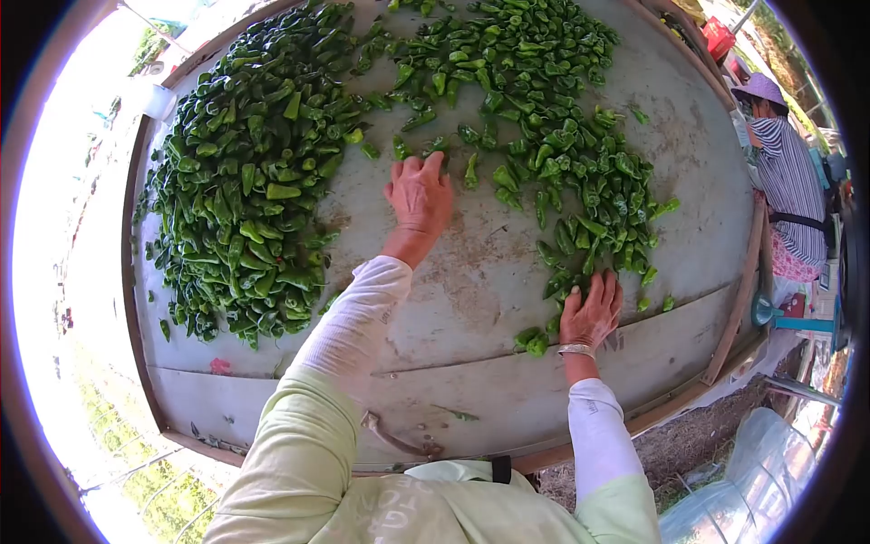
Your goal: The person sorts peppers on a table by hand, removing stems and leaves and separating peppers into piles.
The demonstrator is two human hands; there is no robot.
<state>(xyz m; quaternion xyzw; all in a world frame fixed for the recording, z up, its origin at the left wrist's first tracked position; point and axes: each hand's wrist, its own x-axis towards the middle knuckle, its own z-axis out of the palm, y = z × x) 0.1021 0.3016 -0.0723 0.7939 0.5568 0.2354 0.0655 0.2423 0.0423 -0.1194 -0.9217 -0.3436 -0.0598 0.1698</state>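
My left hand (421,195) is over the middle of the board, its fingers curled down and their tips mostly hidden. Just beyond its knuckles lie a few green peppers (401,147); whether one is in its grasp is hidden. On the right, my right hand (591,315), with a bracelet at the wrist, has its fingers stretched out and apart. It touches the near end of a spread of green peppers (584,186). Two or so peppers (533,341) lie left of its thumb. A large dense heap of green peppers (245,199) covers the board's left side.
The grey board (471,272) has a raised wooden rim (736,308). A curved brown stick (394,440) lies near its front edge. At the right, another person (788,172) in a purple hat and striped top stands beyond the rim. Clear plastic sheeting (752,471) lies at lower right.
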